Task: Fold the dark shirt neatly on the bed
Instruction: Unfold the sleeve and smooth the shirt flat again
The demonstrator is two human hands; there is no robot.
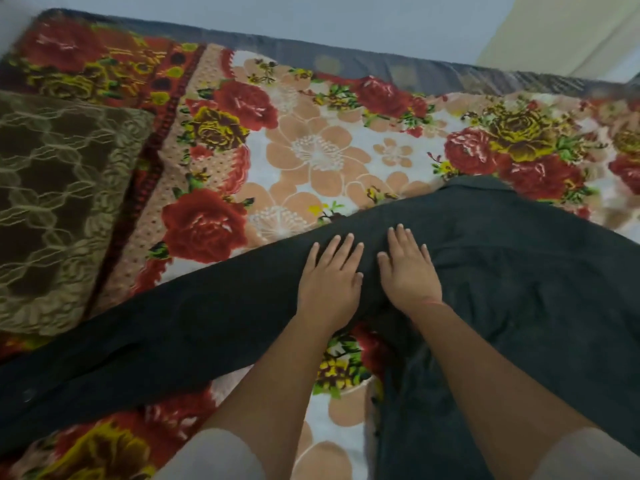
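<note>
The dark shirt (519, 271) lies spread on the bed's floral blanket (311, 150). One long sleeve (138, 341) stretches out to the lower left. My left hand (329, 275) lies flat on the shirt near where the sleeve joins the body, fingers straight and spread. My right hand (408, 268) presses flat on the shirt just beside it, fingers straight. The shirt's collar end (474, 188) points toward the far side of the bed.
A brown cushion with a pale lace pattern (59, 209) lies on the bed at the left. The bed's far edge (381, 64) meets a pale floor. The shirt's body runs off the frame at the right and bottom.
</note>
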